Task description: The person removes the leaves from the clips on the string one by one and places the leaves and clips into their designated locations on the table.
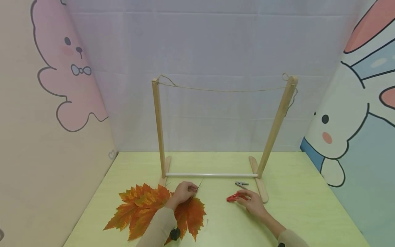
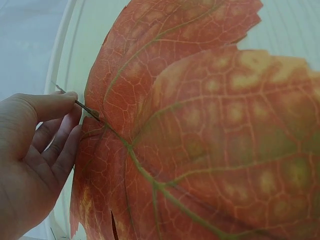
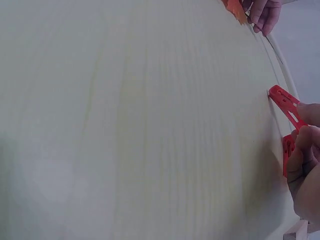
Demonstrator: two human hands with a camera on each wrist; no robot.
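My left hand (image 1: 185,192) pinches the thin dark stem (image 2: 86,107) of an orange artificial maple leaf (image 1: 195,214) between thumb and finger. In the left wrist view the leaf's veined surface fills much of the picture. More orange and yellow-green leaves (image 1: 140,206) lie spread out to the left of that hand. My right hand (image 1: 253,203) pinches a red clothespin (image 3: 285,102) between thumb and fingers. Another red clothespin (image 3: 288,155) shows just beside those fingers, partly hidden by them. A grey clothespin (image 1: 242,183) lies on the table behind the right hand.
A wooden frame stands behind the hands, with a left post (image 1: 158,130), a leaning right post (image 1: 277,127) and a white bottom rod (image 1: 210,175). Twine (image 1: 216,90) sags between the post tops. Everything stands on a pale yellow-green table (image 1: 308,202).
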